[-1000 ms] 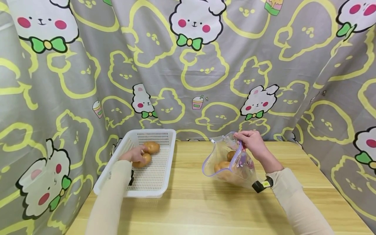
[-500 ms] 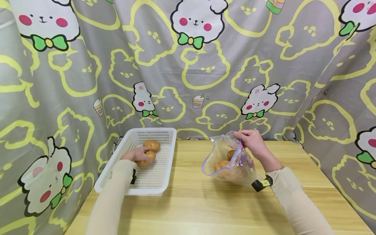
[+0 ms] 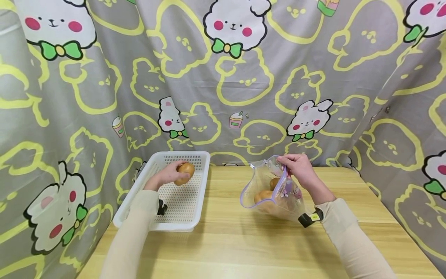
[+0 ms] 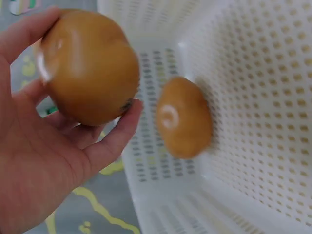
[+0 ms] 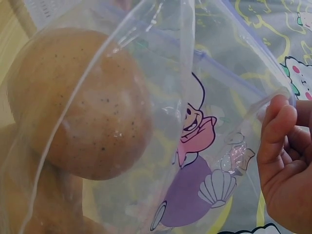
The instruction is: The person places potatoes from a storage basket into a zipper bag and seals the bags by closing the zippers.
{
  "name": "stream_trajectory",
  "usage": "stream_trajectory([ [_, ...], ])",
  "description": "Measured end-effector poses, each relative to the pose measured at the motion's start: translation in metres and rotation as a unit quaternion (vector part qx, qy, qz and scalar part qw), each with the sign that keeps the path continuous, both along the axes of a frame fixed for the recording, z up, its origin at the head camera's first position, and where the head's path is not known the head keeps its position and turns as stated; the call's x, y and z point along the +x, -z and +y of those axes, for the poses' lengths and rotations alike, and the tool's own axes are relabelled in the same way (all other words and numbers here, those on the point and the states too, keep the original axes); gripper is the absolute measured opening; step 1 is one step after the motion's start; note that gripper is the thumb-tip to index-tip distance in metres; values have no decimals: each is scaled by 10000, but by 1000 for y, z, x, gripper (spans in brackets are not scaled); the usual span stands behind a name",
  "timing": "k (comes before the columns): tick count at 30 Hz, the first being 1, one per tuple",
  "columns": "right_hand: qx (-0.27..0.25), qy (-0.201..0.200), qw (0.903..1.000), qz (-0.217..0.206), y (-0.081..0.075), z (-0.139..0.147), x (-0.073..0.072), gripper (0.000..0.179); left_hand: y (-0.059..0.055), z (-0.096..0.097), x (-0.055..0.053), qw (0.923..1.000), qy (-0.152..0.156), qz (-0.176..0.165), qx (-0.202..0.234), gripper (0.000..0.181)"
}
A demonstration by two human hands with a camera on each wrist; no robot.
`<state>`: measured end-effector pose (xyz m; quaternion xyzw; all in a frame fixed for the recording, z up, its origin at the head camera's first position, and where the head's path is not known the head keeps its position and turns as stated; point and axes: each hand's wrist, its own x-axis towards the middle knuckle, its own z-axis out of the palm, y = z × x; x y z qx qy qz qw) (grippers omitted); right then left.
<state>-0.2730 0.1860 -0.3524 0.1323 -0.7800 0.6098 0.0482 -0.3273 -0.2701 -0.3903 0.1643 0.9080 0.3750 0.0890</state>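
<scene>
- Right hand (image 3: 301, 169): pinching rim of clear, purple-edged plastic zip bag (image 3: 286, 193); brown potatoes (image 3: 263, 196) inside.
- Left hand (image 3: 168, 173): gripping rounded brown potato (image 4: 92, 68) over white perforated plastic basket (image 3: 179, 207).
- Another brown potato (image 4: 185, 117) lying in basket.

At the ten o'clock side of the bench (image 3: 223, 248) stands the basket (image 3: 202, 193), one potato (image 4: 184, 118) lying in it and a second potato (image 3: 186, 172) in the left hand (image 3: 170, 173), with the bag (image 3: 290, 204) at its three o'clock, holding potatoes (image 3: 263, 196), and the curtain (image 3: 209, 77) behind at twelve.
</scene>
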Motion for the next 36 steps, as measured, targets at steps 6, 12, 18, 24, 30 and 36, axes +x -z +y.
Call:
stream_trajectory([
  [6,21,3,10000,24,0,0,1,39,-14,14,11,9993,-69,305,217,66],
  [12,80,15,10000,44,2,-2,0,39,-25,34,23,9955,-230,661,636,65],
  [18,117,33,9999,82,2,-3,0,38,-43,60,47,9903,-315,854,1054,60],
  [24,61,26,10000,33,0,-3,4,37,-59,87,73,9856,-133,801,1482,53],
  [30,49,54,9999,85,4,-3,2,38,-39,105,65,9783,-30,688,1955,55],
  [36,3,68,9999,88,3,-4,3,37,-35,129,74,9781,226,681,1956,51],
])
